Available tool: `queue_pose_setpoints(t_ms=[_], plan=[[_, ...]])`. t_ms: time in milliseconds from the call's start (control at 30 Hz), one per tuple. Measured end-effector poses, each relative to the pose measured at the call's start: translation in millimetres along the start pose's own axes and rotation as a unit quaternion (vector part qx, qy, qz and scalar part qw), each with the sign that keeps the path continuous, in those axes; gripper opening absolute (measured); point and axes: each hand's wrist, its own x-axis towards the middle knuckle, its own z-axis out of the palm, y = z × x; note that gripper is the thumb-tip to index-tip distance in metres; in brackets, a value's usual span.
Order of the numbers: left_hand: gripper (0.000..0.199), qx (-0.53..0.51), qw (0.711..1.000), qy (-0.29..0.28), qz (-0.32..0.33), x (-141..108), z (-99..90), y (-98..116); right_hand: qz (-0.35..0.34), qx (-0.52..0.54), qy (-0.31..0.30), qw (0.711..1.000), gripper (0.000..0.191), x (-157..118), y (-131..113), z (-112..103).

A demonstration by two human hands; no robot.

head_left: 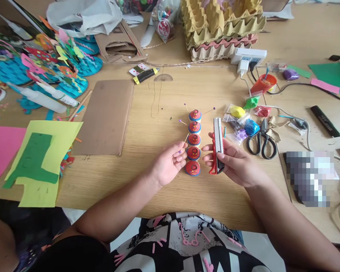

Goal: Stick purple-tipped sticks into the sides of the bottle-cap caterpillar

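A row of several red-topped domes with blue rims and small faces runs away from me on the table. Thin sticks with purple ball tips poke out from the far domes. My left hand is at the row's left side, fingers pinched on a thin stick beside the middle dome; whether the stick touches that dome I cannot tell. Just right of the row, my right hand grips a red and silver utility knife, held lengthwise with its tip end pointing away. The palm hides part of its lower end.
Black-handled scissors and bagged coloured clay lie to the right. Brown cardboard and yellow paper are at left. Egg trays and a power strip stand at the back. Another person's arm shows at lower left.
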Motion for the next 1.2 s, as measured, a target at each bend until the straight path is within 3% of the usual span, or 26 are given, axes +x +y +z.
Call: queue_pose_setpoints(t_ms=[100,233,333,500,767,900,967,1133,1200], plan=[[0.034,-0.005,1.000,-0.003,-0.005,0.1,-0.1,-0.9,-0.028,-0.041,0.000,0.999,0.043,2.0,2.4,0.4],[0.033,-0.012,1.000,-0.011,-0.016,0.2,-0.5,-1.6,-0.072,-0.073,0.045,0.994,0.034,4.9,0.8,-3.2],[0.032,-0.023,1.000,-0.009,-0.017,1.2,-1.5,-1.1,-0.103,-0.097,0.062,0.988,0.041,4.7,-1.7,-6.9],[0.031,-0.032,0.999,-0.009,-0.021,3.2,-3.1,0.0,-0.088,-0.098,0.028,0.991,0.056,5.6,0.3,-8.2],[0.032,-0.003,1.000,-0.001,0.000,2.4,-1.6,-0.6,-0.161,-0.159,0.095,0.969,0.054,11.6,3.7,-7.2],[0.032,0.017,1.000,0.006,0.012,1.5,-0.4,-1.6,-0.181,-0.219,0.092,0.954,0.053,8.9,5.7,-8.5],[0.031,0.024,0.999,0.010,0.021,1.5,-0.4,-2.4,-0.211,-0.313,0.098,0.921,0.053,7.0,8.3,-9.1],[0.029,0.033,0.998,0.035,0.048,3.1,-2.1,-4.9,-0.336,-0.570,0.077,0.746,0.056,2.9,14.9,-7.2],[0.029,0.037,0.997,0.037,0.063,4.0,-3.1,-6.2,-0.349,-0.604,0.050,0.715,0.062,1.7,16.7,-5.4]])
